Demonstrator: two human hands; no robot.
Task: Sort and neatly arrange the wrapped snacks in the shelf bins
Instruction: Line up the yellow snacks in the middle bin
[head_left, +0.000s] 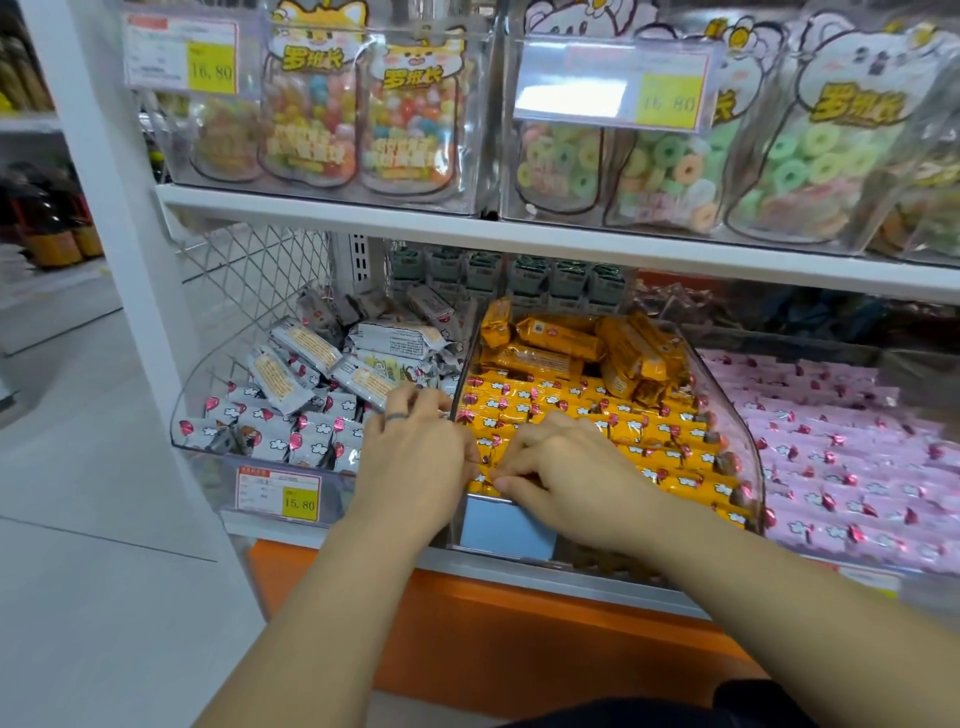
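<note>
Both hands work the front left corner of the middle bin (748, 447), where the orange snacks (597, 426) lie in rows. The right hand (571, 467) pinches 1 orange wrapper at its fingertips; the left hand (410, 447) rests curled on the divider — whether its grip holds anything, I cannot tell. Risks: a tug could drag the neat rows askew, or a nudge could tip the loose heap behind (stacked high) — or spill the white snacks (311, 374) across.

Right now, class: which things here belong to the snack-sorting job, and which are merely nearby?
Job: left hand; right hand; yellow wrapped snack bars; white-grey wrapped snack bars; pink wrapped snack bars; clear plastic bin.

Nearby: animal-shaped candy pouches; yellow price tag; dark bottles.
</note>
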